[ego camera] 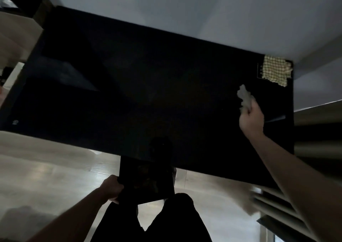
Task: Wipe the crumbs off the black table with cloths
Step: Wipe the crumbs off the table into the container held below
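Dim room, head view looking down. Black table (129, 79) fills the middle of the frame, tilted in view, its far edge along a pale wall (185, 10).

My right hand (252, 119) is out over the right part of the table, arm reaching in from the near right. Fingers curled round a pale crumpled cloth (245, 97), which sticks out past the knuckles toward the far side. Hand and cloth are motion-blurred; can't tell if the cloth is touching the tabletop or just above it.

Second cloth, a yellow-and-white checked cloth (275, 71), lies flat at the far right corner of the table, just beyond the cloth in my hand, not touching it.

My left hand (112, 188) is low at the near edge, below table level. Fingers and thumb are wrapped on the left edge of a dark flat tray (146, 180), which sits tucked just under the table's near edge, centre of frame. Something darkish sits in the tray, too dim to identify.

Crumbs on the tabletop: can't make any out, surface is too dark.

My legs in dark trousers (177, 221) show at the bottom, over a light wooden floor (46, 177). Small whitish mark (15, 122) at the near left corner of the table.
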Available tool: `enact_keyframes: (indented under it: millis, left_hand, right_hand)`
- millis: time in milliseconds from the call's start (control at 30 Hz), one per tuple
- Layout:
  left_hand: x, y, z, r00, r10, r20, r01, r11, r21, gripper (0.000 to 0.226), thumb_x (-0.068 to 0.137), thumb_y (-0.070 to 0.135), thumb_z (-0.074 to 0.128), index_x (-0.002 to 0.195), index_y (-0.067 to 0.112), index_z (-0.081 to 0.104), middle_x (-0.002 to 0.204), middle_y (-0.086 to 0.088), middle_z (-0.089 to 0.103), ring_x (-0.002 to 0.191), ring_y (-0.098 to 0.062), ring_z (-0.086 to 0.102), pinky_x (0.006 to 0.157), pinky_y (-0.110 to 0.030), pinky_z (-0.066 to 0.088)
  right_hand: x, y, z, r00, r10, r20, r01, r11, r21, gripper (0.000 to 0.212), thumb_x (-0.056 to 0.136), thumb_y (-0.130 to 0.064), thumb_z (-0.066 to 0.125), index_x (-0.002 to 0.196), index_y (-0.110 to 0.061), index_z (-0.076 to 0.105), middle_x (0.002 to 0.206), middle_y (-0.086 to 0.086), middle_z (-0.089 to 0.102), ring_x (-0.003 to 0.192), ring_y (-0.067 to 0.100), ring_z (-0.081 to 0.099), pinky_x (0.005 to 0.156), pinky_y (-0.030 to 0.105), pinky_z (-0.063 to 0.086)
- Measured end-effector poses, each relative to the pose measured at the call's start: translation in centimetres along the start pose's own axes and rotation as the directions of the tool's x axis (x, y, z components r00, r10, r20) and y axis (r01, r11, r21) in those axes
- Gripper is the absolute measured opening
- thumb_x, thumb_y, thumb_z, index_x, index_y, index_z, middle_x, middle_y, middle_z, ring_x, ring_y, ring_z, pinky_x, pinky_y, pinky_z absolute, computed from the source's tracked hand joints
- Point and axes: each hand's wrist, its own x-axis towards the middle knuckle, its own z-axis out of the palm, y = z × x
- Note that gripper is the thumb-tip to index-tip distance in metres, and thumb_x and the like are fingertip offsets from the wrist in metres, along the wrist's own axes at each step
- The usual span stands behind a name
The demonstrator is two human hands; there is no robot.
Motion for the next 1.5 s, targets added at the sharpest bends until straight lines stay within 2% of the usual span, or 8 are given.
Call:
enact_keyframes:
  millis: [233, 433, 633, 767, 933, 1100, 1367, 1500]
  left_hand:
    - [-0.3, 0.0, 2.8, 0.999, -0.046, -0.014, 0.045, 0.994, -0.095, 0.019, 0.086, 0.007, 0.059, 0.093, -0.001, 0.074, 0.086, -0.019, 0.078, 0.075, -0.032, 0.078, 0.058, -0.033, 0.064]
    - [-0.5, -0.3, 4.2, 0.998, -0.054, 0.017, 0.056, 0.992, -0.113, 0.033, 0.076, 0.014, 0.058, 0.099, -0.001, 0.076, 0.089, -0.024, 0.079, 0.081, -0.038, 0.079, 0.076, -0.048, 0.067]
    - [-2.2, 1.0, 5.2, 0.997, -0.077, -0.008, 0.075, 0.989, -0.125, 0.024, 0.083, 0.003, 0.058, 0.099, -0.002, 0.075, 0.074, -0.012, 0.069, 0.087, -0.034, 0.079, 0.06, -0.032, 0.059]
    - [-3.0, 1.3, 5.5, 0.996, -0.088, 0.001, 0.088, 0.992, -0.087, 0.01, 0.085, 0.004, 0.063, 0.076, 0.009, 0.065, 0.064, -0.003, 0.063, 0.095, -0.03, 0.078, 0.056, -0.026, 0.048]
    - [-2.3, 0.0, 5.6, 0.998, -0.062, 0.006, 0.063, 0.995, -0.071, 0.036, 0.075, 0.015, 0.066, 0.106, 0.0, 0.072, 0.089, -0.014, 0.077, 0.09, -0.032, 0.078, 0.061, -0.033, 0.061]
    - [-3.0, 0.1, 5.8, 0.999, -0.039, -0.029, 0.038, 0.999, -0.018, 0.005, 0.085, 0.011, 0.064, 0.081, 0.009, 0.062, 0.085, -0.013, 0.077, 0.082, -0.027, 0.077, 0.044, -0.017, 0.046]
    - [-2.5, -2.5, 5.3, 0.998, -0.031, -0.05, 0.029, 0.999, -0.028, 0.03, 0.086, 0.019, 0.06, 0.107, 0.007, 0.079, 0.101, -0.014, 0.08, 0.097, -0.027, 0.077, 0.073, -0.029, 0.056]
    - [-2.4, -4.3, 4.7, 0.998, -0.035, -0.054, 0.033, 0.999, -0.038, 0.027, 0.085, 0.016, 0.061, 0.103, 0.007, 0.079, 0.097, -0.013, 0.08, 0.092, -0.025, 0.078, 0.069, -0.028, 0.056]
  right_hand:
    - [0.8, 1.3, 5.8, 0.966, 0.151, 0.209, -0.006, 0.823, -0.568, 0.071, 0.102, -0.026, 0.039, 0.166, -0.037, 0.01, 0.174, -0.001, 0.012, 0.159, 0.034, 0.015, 0.125, 0.059, 0.017]
    - [-11.6, -1.5, 11.7, 0.912, -0.243, 0.33, 0.328, 0.915, -0.235, 0.061, 0.096, -0.012, 0.054, 0.156, -0.024, 0.045, 0.164, 0.001, 0.043, 0.155, 0.027, 0.033, 0.124, 0.059, 0.026]
    - [-24.8, -5.3, 14.1, 0.779, -0.143, 0.61, 0.043, 0.984, 0.175, 0.04, 0.105, -0.032, 0.044, 0.125, -0.066, 0.051, 0.137, -0.024, 0.06, 0.125, -0.009, 0.054, 0.109, 0.015, 0.041]
    - [-24.6, -6.4, 11.9, 0.773, -0.039, 0.633, -0.128, 0.968, 0.216, 0.04, 0.107, -0.024, 0.051, 0.117, -0.063, 0.056, 0.115, -0.027, 0.069, 0.11, -0.014, 0.062, 0.098, 0.01, 0.048]
    - [-18.9, -5.0, 6.8, 0.879, -0.011, 0.478, -0.125, 0.959, 0.252, 0.04, 0.104, -0.005, 0.056, 0.141, -0.017, 0.061, 0.117, -0.013, 0.07, 0.101, -0.02, 0.064, 0.094, 0.009, 0.051]
    - [-11.3, -3.6, 1.5, 0.958, 0.064, 0.278, -0.13, 0.965, 0.226, 0.046, 0.107, -0.02, 0.052, 0.152, -0.031, 0.051, 0.141, -0.011, 0.062, 0.128, 0.004, 0.058, 0.11, 0.026, 0.044]
    - [-11.3, 3.1, 6.4, 0.964, -0.031, 0.265, 0.135, 0.913, -0.385, 0.065, 0.103, -0.014, 0.05, 0.162, -0.035, 0.031, 0.173, -0.004, 0.02, 0.162, 0.024, 0.012, 0.131, 0.049, 0.01]
    - [-17.1, -0.6, 12.0, 0.94, -0.14, 0.31, 0.25, 0.903, -0.349, 0.059, 0.092, -0.016, 0.053, 0.15, -0.029, 0.054, 0.168, 0.001, 0.036, 0.157, 0.027, 0.03, 0.124, 0.058, 0.027]
